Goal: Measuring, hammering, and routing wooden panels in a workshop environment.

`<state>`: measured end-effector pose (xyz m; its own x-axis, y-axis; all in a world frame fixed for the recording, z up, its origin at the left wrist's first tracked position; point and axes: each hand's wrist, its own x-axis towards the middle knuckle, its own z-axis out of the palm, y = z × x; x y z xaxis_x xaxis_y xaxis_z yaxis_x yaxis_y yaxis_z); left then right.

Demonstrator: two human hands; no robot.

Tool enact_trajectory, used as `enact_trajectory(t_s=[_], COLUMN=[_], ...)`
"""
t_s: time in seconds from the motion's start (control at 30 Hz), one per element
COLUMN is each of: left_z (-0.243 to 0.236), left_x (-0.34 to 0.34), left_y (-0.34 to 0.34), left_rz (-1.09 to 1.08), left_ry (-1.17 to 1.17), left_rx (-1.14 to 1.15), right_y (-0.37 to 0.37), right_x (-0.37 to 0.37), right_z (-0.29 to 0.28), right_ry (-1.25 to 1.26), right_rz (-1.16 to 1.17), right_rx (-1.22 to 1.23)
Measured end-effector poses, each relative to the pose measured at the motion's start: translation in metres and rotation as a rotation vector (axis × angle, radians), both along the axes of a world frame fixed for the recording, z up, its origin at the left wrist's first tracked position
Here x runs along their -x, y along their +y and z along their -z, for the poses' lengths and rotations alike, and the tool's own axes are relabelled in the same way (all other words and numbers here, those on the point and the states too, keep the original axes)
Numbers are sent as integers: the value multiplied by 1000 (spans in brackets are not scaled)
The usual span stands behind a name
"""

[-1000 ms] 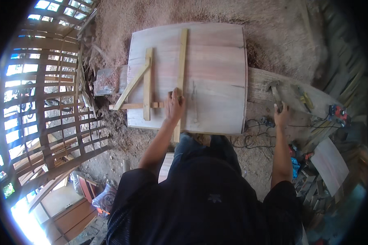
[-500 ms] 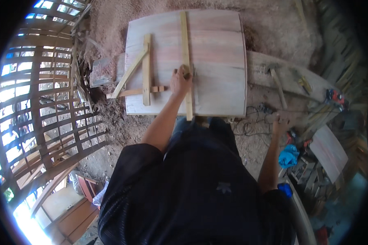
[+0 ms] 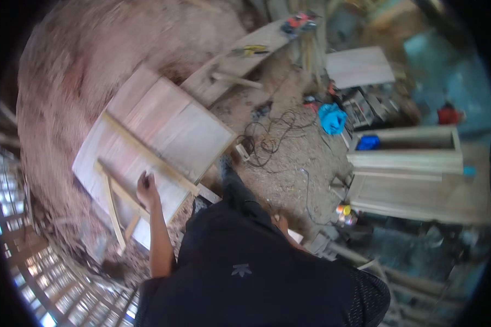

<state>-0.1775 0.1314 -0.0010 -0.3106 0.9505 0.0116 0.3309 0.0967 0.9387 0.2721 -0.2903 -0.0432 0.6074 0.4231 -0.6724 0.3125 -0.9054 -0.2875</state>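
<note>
My left hand (image 3: 148, 189) is closed round a small dark thing I cannot make out, over the pale panel (image 3: 174, 125), between the long yellowish batten (image 3: 147, 152) and the joined short strips (image 3: 109, 193). My right hand (image 3: 280, 223) is low beside my right leg, largely hidden by my body and blurred. On the weathered plank (image 3: 207, 87) past the panel lie a hammer (image 3: 237, 80), yellow-handled pliers (image 3: 255, 50) and a red power tool (image 3: 297, 23).
Coiled cords (image 3: 267, 136) lie on the dirt floor. To the right are a blue bundle (image 3: 333, 118), a wooden box frame (image 3: 403, 161), a leaning pale sheet (image 3: 360, 65), scrap wood and small cans (image 3: 345, 212). A slatted wall (image 3: 49, 283) runs at lower left.
My view has swung right. My right hand has let go of the hammer on the plank and dropped beside my body. My left hand has come off the long batten.
</note>
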Motion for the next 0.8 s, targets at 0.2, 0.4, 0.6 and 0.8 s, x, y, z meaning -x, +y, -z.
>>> enact_trajectory(t_s=[0.2, 0.4, 0.6, 0.8], left_z=[-25, -51, -54, -104], left_x=[-9, 1, -18, -62], left_y=[-8, -4, -6, -80], left_rz=[59, -3, -115, -210], left_ry=[-183, -192, -369, 281], left_rx=[177, 224, 185, -40], right_y=[-115, -85, 12, 100], right_x=[-7, 42, -42, -138], right_z=[39, 72, 53, 26], right_ry=[-127, -145, -159, -117], right_rz=[134, 196, 288, 104], right_rx=[-90, -41, -42, -192])
